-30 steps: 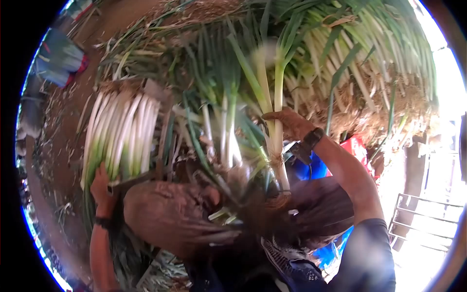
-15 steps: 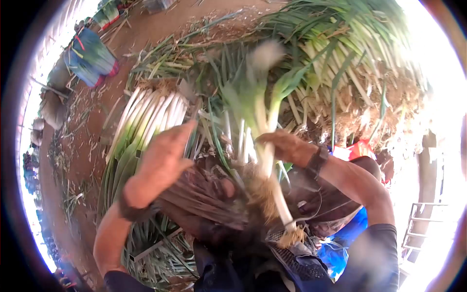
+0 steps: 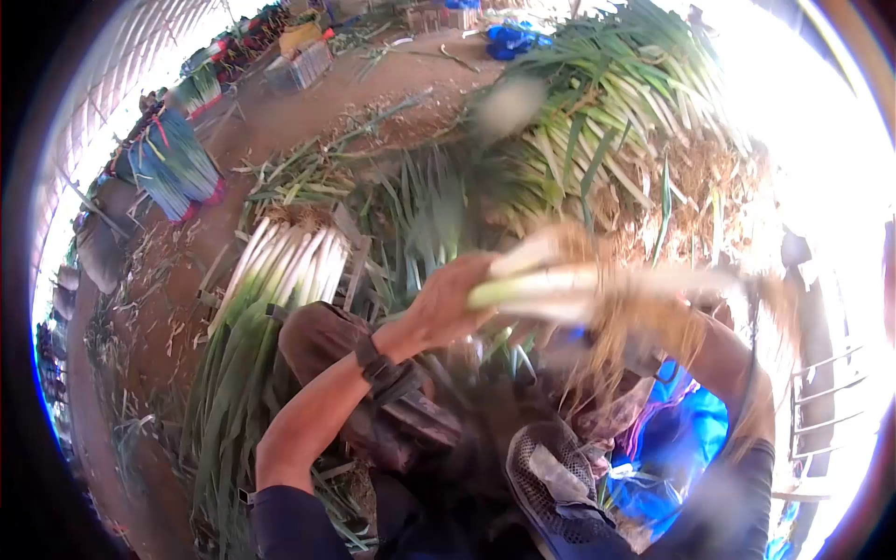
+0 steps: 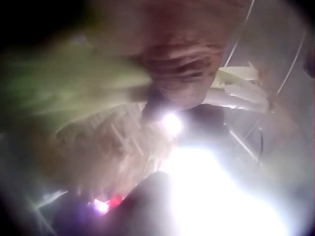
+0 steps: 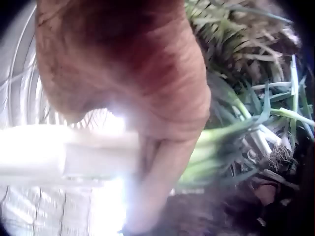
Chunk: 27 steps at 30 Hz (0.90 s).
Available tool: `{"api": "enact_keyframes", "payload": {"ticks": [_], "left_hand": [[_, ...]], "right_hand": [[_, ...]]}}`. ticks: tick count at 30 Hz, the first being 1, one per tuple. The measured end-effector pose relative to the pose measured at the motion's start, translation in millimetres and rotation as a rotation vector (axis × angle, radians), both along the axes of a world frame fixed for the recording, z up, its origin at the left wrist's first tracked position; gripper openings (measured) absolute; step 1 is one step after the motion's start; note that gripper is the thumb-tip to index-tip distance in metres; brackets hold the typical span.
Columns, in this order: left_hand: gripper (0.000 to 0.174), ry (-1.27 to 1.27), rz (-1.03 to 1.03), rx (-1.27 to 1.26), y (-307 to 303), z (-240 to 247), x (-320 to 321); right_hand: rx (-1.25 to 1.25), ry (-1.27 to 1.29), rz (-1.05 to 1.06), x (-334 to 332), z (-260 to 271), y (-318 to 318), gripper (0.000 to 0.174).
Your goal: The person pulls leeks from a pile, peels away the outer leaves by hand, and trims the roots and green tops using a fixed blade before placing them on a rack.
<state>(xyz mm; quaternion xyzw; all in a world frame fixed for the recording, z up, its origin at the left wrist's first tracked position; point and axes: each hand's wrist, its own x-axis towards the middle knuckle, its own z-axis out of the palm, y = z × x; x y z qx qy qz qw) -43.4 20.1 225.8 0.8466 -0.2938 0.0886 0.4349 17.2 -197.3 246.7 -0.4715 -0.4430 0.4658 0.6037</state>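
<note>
Blurred leeks (image 3: 546, 291) lie level in front of the lap, root ends towards the right. My left hand (image 3: 448, 299) grips their stalks from the left; in the left wrist view its curled fingers (image 4: 182, 73) overlap the stalks, with green to one side and white to the other. Roots largely cover my right hand in the head view. The right wrist view shows the right hand (image 5: 138, 83) curled round a pale leek stalk (image 5: 64, 152), leaves trailing off to the right. Beside the left knee, a row of leeks (image 3: 297, 266) lies with roots at the far end.
A large heap of leeks (image 3: 597, 131) spreads ahead to the right. Tied bundles (image 3: 173, 163) and a crate (image 3: 303, 67) stand at the far left on the earth floor (image 3: 373, 93). Blue plastic (image 3: 686, 429) lies by the right leg, near a metal rack (image 3: 821, 401).
My left hand has left the row of leeks and come across to the held ones. The held leeks have swung from upright to level, roots now rightwards. The head view has also shifted.
</note>
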Motion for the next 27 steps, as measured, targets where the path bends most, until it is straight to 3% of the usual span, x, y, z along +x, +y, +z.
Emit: {"api": "enact_keyframes", "payload": {"ticks": [3, 5, 7, 8, 10, 11, 12, 14, 16, 17, 18, 19, 21, 23, 25, 27], "left_hand": [[0.039, 0.092, 0.046, -0.133, -1.0, 40.1, 9.0], [0.038, 0.165, -0.047, 0.015, 3.3, 49.3, 13.3], [0.037, 0.036, -0.065, 0.097, 2.5, 46.5, 7.8], [0.036, 0.046, -0.076, 0.170, 5.1, 43.7, 3.2], [0.038, 0.018, -0.087, 0.264, 15.7, 26.2, -0.3], [0.038, 0.026, -0.088, 0.264, 22.2, 21.7, -3.5], [0.038, 0.065, -0.090, 0.209, 29.1, 18.0, -8.3], [0.042, 0.234, -0.029, 0.161, 48.3, 13.2, -12.3], [0.040, 0.209, 0.042, 0.129, 72.3, 4.6, -4.5], [0.043, 0.254, 0.072, 0.092, 80.5, 4.7, -0.4], [0.049, 0.229, 0.211, 0.125, 91.8, -10.4, 11.5], [0.056, 0.251, 0.226, -0.005, 93.6, 2.7, 12.2], [0.058, 0.504, 0.440, -0.013, 96.6, 26.5, 20.5], [0.056, 0.426, 0.376, -0.238, 116.8, 10.6, 44.3], [0.057, 0.402, 0.282, -0.248, 105.2, 45.2, 45.9], [0.058, 0.464, 0.183, -0.331, 81.2, 84.6, 37.6]], "right_hand": [[-0.302, -0.410, -0.284, 20.1, 59.3, -22.1, 0.059], [-0.403, -0.604, -0.403, 39.8, 90.3, -43.0, 0.070], [-0.537, -0.870, -0.492, 66.4, 113.1, -67.5, 0.081], [-0.395, -0.252, -0.578, 36.9, 152.6, -74.6, 0.080], [-0.476, -0.445, -0.899, 14.0, 194.4, -84.3, 0.058], [-0.221, -0.285, -0.728, 56.3, 185.0, -133.4, 0.059], [-0.312, -0.458, -0.873, 54.8, 199.5, -144.3, 0.073], [-0.280, -0.616, -0.922, 76.2, 202.3, -196.1, 0.060], [-0.376, -0.813, -0.986, 68.0, 218.2, -231.8, 0.050], [-0.366, -0.811, -0.974, 59.8, 219.8, -238.0, 0.050], [-0.331, -0.589, -1.183, 49.1, 219.5, -244.6, 0.049], [-0.292, -0.355, -1.380, 40.8, 216.4, -251.3, 0.049], [-0.402, -0.500, -1.282, 35.1, 205.8, -264.8, 0.048], [-0.508, -0.646, -1.187, 31.8, 191.2, -263.8, 0.048], [-0.592, -0.404, -0.838, 30.4, 166.1, -233.8, 0.049], [-0.780, -0.728, -0.722, 17.9, 146.9, -161.8, 0.056]]}}
